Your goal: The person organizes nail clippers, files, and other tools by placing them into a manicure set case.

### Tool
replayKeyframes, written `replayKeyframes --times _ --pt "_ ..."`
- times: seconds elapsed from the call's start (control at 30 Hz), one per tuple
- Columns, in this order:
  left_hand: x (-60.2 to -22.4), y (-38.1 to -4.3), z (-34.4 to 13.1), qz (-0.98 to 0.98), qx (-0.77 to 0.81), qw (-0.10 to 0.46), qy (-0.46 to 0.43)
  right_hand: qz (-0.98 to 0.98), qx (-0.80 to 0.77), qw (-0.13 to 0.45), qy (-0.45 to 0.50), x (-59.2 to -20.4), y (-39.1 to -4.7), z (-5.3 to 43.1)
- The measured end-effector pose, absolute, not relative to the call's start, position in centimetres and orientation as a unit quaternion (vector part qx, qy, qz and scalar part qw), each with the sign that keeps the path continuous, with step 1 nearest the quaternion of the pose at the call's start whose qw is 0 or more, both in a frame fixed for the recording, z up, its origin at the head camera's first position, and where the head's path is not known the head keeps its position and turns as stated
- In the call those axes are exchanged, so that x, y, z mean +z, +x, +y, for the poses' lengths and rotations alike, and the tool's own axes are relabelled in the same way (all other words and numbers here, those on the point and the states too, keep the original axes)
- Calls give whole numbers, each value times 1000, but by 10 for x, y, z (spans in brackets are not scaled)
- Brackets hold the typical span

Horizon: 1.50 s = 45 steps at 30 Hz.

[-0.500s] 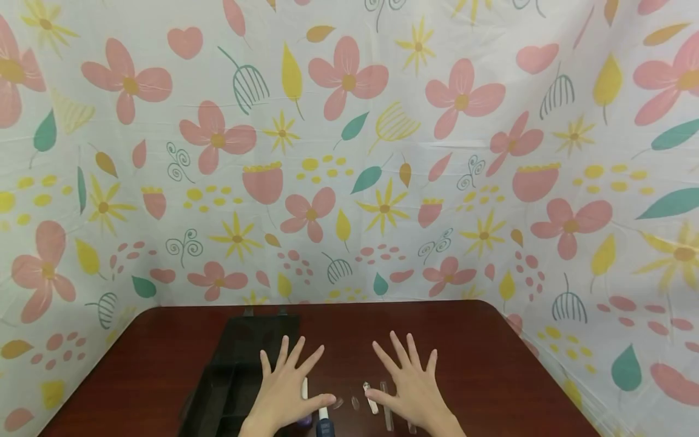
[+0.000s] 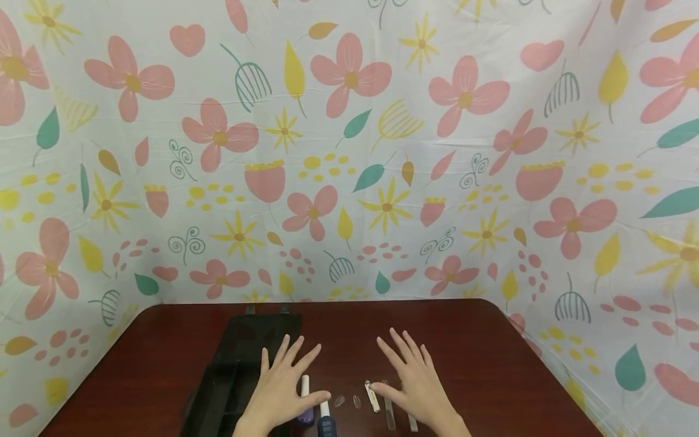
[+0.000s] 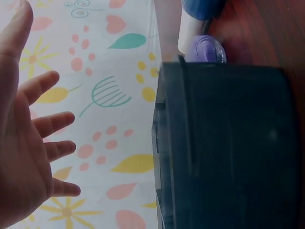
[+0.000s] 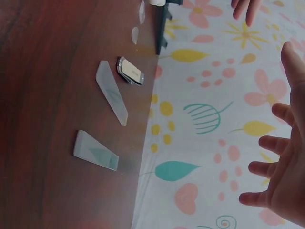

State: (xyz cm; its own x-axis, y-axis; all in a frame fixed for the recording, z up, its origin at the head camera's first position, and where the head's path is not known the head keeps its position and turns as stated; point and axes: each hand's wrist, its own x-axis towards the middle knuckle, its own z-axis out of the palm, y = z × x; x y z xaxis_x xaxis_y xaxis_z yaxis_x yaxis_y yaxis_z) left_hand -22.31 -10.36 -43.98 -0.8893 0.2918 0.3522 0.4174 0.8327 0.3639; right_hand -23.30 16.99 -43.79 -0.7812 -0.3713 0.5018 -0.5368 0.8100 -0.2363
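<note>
Both hands hover over the table with fingers spread and nothing in them. The left hand (image 2: pixel 280 386) is beside the black box (image 3: pixel 233 143) and near two bottles with white caps, one purple (image 2: pixel 306 416), one dark blue (image 2: pixel 326 426); they look like nail polish. My right hand (image 2: pixel 419 386) is above a nail clipper (image 4: pixel 130 71), a flat translucent strip (image 4: pixel 111 93) and a second translucent piece (image 4: pixel 96 150). Between the hands lie two small clear oval pieces (image 2: pixel 340 401). In the right wrist view, the right hand (image 4: pixel 286 157) shows its fingers apart.
The black box, at the left of the dark red-brown table (image 2: pixel 469 340), has its lid (image 2: pixel 261 334) laid back and compartments inside. A white flower-print cloth (image 2: pixel 349 145) hangs around the table's back and sides.
The right hand has turned slightly, and its fingers are closer together. The left hand has shifted a little to the left and stays spread. The objects on the table keep their places.
</note>
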Motion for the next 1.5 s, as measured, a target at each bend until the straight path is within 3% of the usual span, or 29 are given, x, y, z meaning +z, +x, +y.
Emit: replayKeyframes --times 0.33,1.5 --pt "-439 -222 -113 -937 -247 158 -190 -899 197 260 291 -444 -235 173" --pt "-452 -210 -166 -935 -256 211 -127 -881 220 265 325 -449 -235 173"
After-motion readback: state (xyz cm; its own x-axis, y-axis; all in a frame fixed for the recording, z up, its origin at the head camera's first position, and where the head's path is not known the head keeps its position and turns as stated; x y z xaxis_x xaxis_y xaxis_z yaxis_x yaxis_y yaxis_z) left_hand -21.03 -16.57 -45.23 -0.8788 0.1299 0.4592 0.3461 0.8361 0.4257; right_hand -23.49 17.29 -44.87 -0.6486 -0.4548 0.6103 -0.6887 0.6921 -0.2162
